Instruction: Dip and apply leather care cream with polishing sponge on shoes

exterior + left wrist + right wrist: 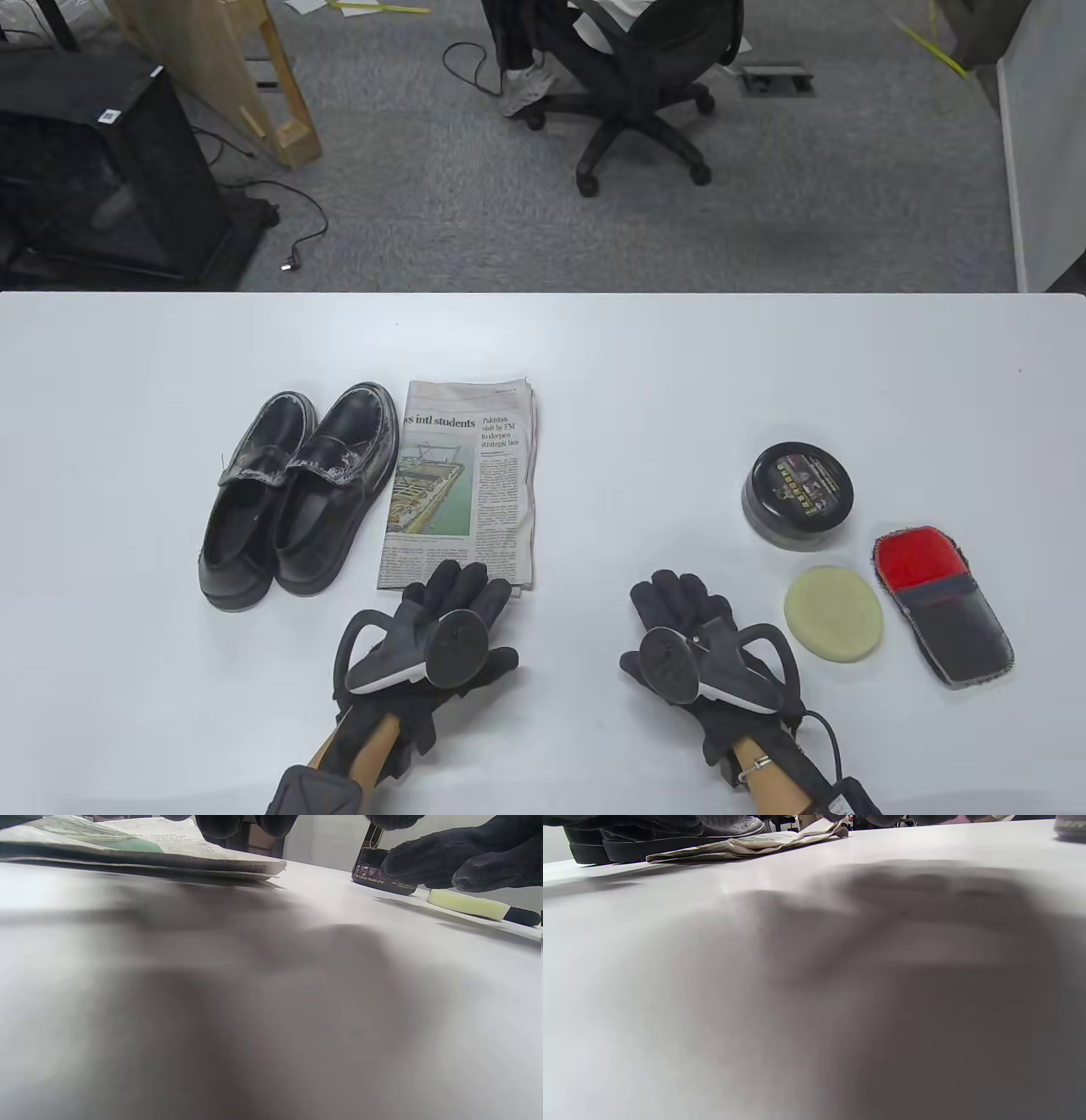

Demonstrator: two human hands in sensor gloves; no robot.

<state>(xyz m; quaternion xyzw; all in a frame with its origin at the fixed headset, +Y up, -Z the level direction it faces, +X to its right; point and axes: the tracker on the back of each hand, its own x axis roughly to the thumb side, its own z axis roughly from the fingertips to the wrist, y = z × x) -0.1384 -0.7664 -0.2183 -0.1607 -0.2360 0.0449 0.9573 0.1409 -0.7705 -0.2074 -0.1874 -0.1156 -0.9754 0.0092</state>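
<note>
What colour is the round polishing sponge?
Pale yellow-green; the polishing sponge shows best in the table view.

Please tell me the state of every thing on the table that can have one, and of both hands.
cream tin: lid on, upright.
polishing sponge: flat, untouched.
shoes: side by side, whitish marks on them.
newspaper: folded, flat.
red-and-grey cloth: flat.
left hand: empty.
right hand: empty.

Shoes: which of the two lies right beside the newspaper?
The right-hand shoe; its side lies along the newspaper, while the left-hand shoe sits farther away.
</note>
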